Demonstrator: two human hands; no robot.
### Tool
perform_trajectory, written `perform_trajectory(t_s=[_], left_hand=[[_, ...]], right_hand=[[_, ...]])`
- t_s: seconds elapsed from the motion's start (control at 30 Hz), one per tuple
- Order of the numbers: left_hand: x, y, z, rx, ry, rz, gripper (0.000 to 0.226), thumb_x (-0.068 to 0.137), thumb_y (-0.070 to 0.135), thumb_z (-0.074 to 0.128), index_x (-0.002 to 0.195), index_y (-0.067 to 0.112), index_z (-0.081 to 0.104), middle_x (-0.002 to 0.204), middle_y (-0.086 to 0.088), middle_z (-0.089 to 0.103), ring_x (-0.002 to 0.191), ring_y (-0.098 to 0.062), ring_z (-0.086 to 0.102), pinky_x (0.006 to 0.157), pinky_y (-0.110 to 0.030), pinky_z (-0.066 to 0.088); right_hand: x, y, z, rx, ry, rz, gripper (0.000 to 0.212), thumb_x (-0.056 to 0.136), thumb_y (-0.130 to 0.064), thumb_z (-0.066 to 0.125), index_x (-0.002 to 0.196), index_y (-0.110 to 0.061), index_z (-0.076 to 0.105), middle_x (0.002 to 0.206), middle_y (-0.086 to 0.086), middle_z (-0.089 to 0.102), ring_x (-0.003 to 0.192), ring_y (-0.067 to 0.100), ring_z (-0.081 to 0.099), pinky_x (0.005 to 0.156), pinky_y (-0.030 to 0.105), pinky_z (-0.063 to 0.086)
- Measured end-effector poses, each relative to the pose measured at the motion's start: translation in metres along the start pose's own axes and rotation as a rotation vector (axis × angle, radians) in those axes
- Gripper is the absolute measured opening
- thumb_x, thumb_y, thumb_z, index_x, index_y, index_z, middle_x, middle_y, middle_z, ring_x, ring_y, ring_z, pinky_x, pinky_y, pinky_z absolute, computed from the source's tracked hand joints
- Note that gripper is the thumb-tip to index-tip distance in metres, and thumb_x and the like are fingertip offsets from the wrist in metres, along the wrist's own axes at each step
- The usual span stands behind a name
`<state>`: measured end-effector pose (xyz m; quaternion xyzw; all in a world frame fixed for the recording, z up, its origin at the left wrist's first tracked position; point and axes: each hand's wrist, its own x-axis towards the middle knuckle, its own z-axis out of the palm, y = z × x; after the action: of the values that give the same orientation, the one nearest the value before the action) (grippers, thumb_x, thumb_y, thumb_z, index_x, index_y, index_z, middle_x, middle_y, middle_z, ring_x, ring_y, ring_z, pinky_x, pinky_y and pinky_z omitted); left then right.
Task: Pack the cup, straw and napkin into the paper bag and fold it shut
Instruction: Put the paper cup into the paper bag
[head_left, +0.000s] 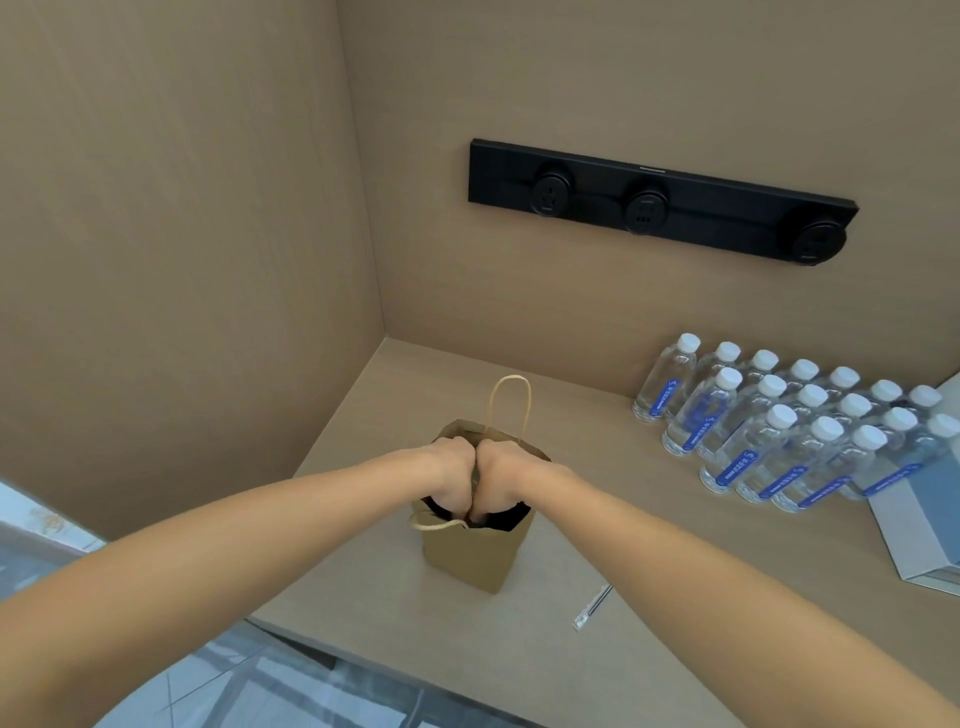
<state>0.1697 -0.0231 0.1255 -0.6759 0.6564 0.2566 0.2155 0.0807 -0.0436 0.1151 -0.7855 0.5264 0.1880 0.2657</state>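
Observation:
A brown paper bag (475, 556) stands upright on the counter, mouth open, one twine handle up at the back, the other drooping over the front rim. My left hand (451, 475) and my right hand (500, 480) are pressed together, knuckle to knuckle, down inside the bag's mouth. Their fingers curl around something dark that is mostly hidden; I cannot tell whether it is the cup. A wrapped straw (592, 607) lies on the counter to the right of the bag. No napkin is visible.
Several water bottles (779, 431) with white caps stand in rows at the right. A white-and-grey box (919, 525) sits at the far right edge. A black socket strip (660, 200) is on the back wall. The counter's front edge runs just below the bag.

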Motion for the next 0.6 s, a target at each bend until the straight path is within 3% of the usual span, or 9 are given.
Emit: perform_trajectory(t_s=[0.13, 0.23, 0.33, 0.43, 0.53, 0.6], left_hand=[[0.018, -0.001, 0.003, 0.0, -0.028, -0.035, 0.065, 0.08, 0.027, 0.072, 0.131, 0.003, 0.04, 0.127, -0.012, 0.061, 0.114, -0.028, 0.062, 0.084, -0.034, 0.05], [0.033, 0.002, 0.006, 0.086, -0.142, -0.076, 0.075, 0.091, 0.034, 0.055, 0.146, 0.002, 0.014, 0.141, -0.014, 0.051, 0.13, -0.028, 0.049, 0.105, -0.038, 0.035], [0.041, 0.0, 0.011, 0.15, -0.276, -0.116, 0.058, 0.099, 0.036, 0.035, 0.149, 0.011, 0.021, 0.152, -0.009, 0.039, 0.139, -0.028, 0.037, 0.11, -0.045, 0.024], [0.055, -0.003, 0.021, 0.029, -0.152, -0.033, 0.067, 0.095, 0.029, 0.051, 0.151, 0.009, 0.02, 0.143, -0.015, 0.049, 0.127, -0.031, 0.052, 0.093, -0.037, 0.041], [0.06, 0.001, 0.028, 0.078, -0.273, -0.096, 0.071, 0.099, 0.031, 0.041, 0.154, 0.008, 0.001, 0.151, -0.018, 0.036, 0.136, -0.033, 0.04, 0.108, -0.039, 0.033], [0.064, 0.002, 0.034, 0.027, -0.237, -0.078, 0.06, 0.098, 0.027, 0.046, 0.149, 0.005, 0.024, 0.146, -0.017, 0.045, 0.132, -0.032, 0.046, 0.106, -0.038, 0.037]], right_hand=[[0.015, 0.001, 0.001, -0.062, -0.024, 0.002, 0.031, 0.076, -0.026, 0.071, 0.066, -0.019, 0.042, 0.067, -0.002, 0.053, 0.066, 0.02, 0.056, 0.048, 0.023, 0.04], [0.024, -0.001, 0.004, -0.187, -0.071, -0.059, 0.015, 0.082, -0.028, 0.063, 0.083, -0.017, 0.053, 0.068, -0.002, 0.056, 0.069, 0.023, 0.059, 0.062, 0.027, 0.044], [0.035, 0.001, 0.009, -0.313, -0.152, -0.109, 0.03, 0.088, -0.023, 0.056, 0.115, -0.01, 0.054, 0.087, 0.006, 0.065, 0.085, 0.029, 0.061, 0.069, 0.031, 0.046], [0.043, 0.006, 0.016, -0.385, -0.23, -0.094, 0.031, 0.091, -0.019, 0.053, 0.121, -0.009, 0.052, 0.085, 0.006, 0.062, 0.088, 0.027, 0.056, 0.077, 0.034, 0.047], [0.048, 0.007, 0.023, -0.375, -0.247, -0.03, 0.041, 0.092, -0.021, 0.055, 0.131, -0.012, 0.048, 0.111, 0.013, 0.061, 0.111, 0.029, 0.057, 0.091, 0.035, 0.046], [0.051, 0.01, 0.03, -0.398, -0.293, -0.019, 0.036, 0.096, -0.023, 0.05, 0.126, -0.003, 0.048, 0.118, 0.016, 0.055, 0.111, 0.03, 0.054, 0.1, 0.035, 0.042]])
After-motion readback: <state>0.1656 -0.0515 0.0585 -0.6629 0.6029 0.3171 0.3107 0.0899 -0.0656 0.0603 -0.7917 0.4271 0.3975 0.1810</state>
